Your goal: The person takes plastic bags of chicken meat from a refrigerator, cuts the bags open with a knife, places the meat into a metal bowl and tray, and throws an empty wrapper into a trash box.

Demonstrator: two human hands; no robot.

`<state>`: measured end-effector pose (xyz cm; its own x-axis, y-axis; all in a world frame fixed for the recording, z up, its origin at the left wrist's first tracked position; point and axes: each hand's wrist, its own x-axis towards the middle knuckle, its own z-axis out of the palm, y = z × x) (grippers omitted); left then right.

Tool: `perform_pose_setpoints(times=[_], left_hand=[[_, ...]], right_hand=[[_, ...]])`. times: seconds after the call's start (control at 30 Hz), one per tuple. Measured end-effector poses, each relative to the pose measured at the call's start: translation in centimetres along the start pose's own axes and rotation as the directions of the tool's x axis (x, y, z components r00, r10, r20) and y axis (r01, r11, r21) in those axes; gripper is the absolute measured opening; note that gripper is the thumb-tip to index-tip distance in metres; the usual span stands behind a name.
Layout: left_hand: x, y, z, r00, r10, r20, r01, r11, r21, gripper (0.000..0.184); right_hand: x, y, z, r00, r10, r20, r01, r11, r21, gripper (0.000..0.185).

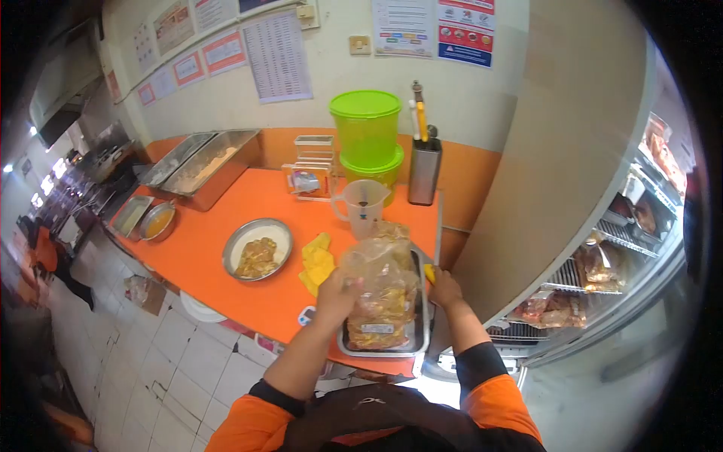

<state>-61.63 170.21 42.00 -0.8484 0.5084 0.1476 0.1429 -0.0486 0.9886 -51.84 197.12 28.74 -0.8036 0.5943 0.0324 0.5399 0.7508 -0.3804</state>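
Observation:
A clear plastic bag of marinated meat (pixel 376 309) with a white label lies on a metal tray (pixel 420 339) at the right end of the orange table. My left hand (pixel 339 297) is closed on the left side of the bag, near its loose upper part. Beside the tray's right edge, my right hand (pixel 446 288) is closed around a yellow handle (pixel 429 273); the rest of that item cannot be made out. A crumpled yellow cloth (pixel 318 262) lies left of the bag. Further left, a round metal bowl (pixel 287 239) holds pieces of marinated meat on something white.
A measuring jug (pixel 364 211), green-lidded tubs (pixel 366 120) and a knife holder (pixel 425 173) stand behind the tray. Deep metal pans (pixel 218 177) and a small bowl of orange liquid (pixel 157 222) sit left. At right, an open refrigerator (pixel 557 181) shows bagged meat on racks.

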Motion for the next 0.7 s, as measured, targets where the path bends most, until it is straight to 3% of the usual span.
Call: perform_pose_setpoints(times=[0.03,0.13,0.2,0.23,0.3,0.37,0.43,0.57,0.7], left_hand=[[0.2,-1.1,-0.2,0.994,0.100,-0.039,-0.091,0.981,0.171,0.019],[1.1,-3.5,-0.8,0.957,0.284,-0.064,-0.256,0.924,0.283,0.014],[1.0,-3.0,-1.2,0.886,0.458,-0.075,-0.406,0.843,0.354,0.012],[1.2,-2.6,-1.1,0.837,0.542,-0.068,-0.480,0.789,0.384,0.011],[1.5,-2.3,-1.3,0.860,0.501,-0.100,-0.448,0.834,0.321,0.010],[1.7,-2.5,-0.9,0.918,0.383,-0.098,-0.350,0.902,0.251,0.013],[2.1,-2.7,-0.6,0.957,0.263,-0.119,-0.242,0.956,0.164,0.012],[2.0,-1.1,0.5,0.982,0.141,-0.123,-0.126,0.984,0.124,0.022],[1.5,-1.5,1.5,0.964,0.247,-0.102,-0.234,0.964,0.127,0.016]], right_hand=[[-0.4,-0.1,-0.2,1.000,0.024,0.012,-0.025,0.998,0.058,0.049],[-3.2,-1.2,-2.5,0.976,0.217,-0.005,-0.210,0.951,0.228,0.042],[-6.3,1.8,-1.6,0.986,0.137,-0.095,-0.111,0.965,0.238,0.042],[-8.6,2.7,-1.2,0.967,0.203,-0.152,-0.144,0.934,0.327,0.044],[-14.8,2.0,-2.7,0.920,0.369,-0.129,-0.262,0.827,0.497,0.040],[-20.9,0.3,-3.9,0.883,0.385,-0.268,-0.187,0.812,0.553,0.038],[-26.1,1.3,-3.6,0.884,0.153,-0.443,0.052,0.907,0.418,0.037],[-32.2,-2.4,-9.5,0.966,0.009,-0.257,0.021,0.993,0.113,0.042],[-33.3,-4.2,-11.7,0.974,-0.012,-0.225,0.007,1.000,-0.024,0.043]])
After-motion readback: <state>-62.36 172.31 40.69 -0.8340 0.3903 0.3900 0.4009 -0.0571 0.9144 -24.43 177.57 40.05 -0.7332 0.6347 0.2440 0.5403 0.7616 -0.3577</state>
